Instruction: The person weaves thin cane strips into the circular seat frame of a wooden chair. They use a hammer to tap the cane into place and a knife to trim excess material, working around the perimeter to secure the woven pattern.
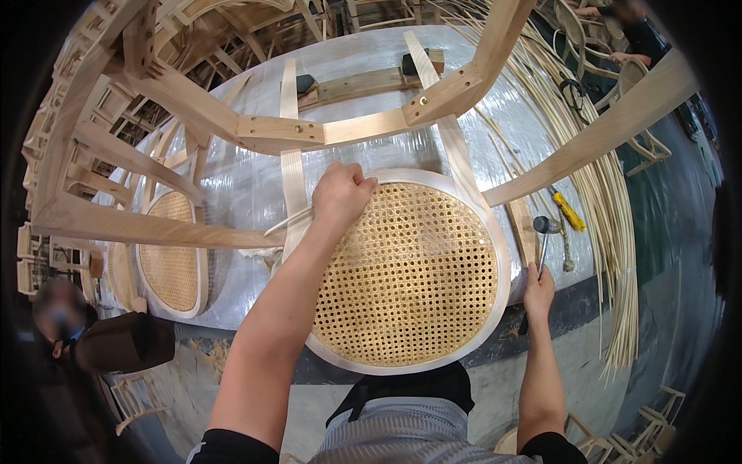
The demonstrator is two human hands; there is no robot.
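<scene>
Left hand (340, 193) is closing in a fist on a pale cane strip (287, 222) at the rim of the round woven-cane chair seat (410, 278); right hand (539, 292) is gripping a steel-headed hammer (544, 236) beside it.

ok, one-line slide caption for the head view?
Left hand grips the woven cane seat rim; right hand holds a hammer.

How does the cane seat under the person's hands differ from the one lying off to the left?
The cane seat in the middle lies flat and faces the camera, with the left hand fisted on its upper rim; the second cane seat is untouched. The middle one looks larger and rounder, the left one narrower, seen at an angle near the frame's edge. Both have pale wooden rims and honey-coloured woven cane.
</scene>
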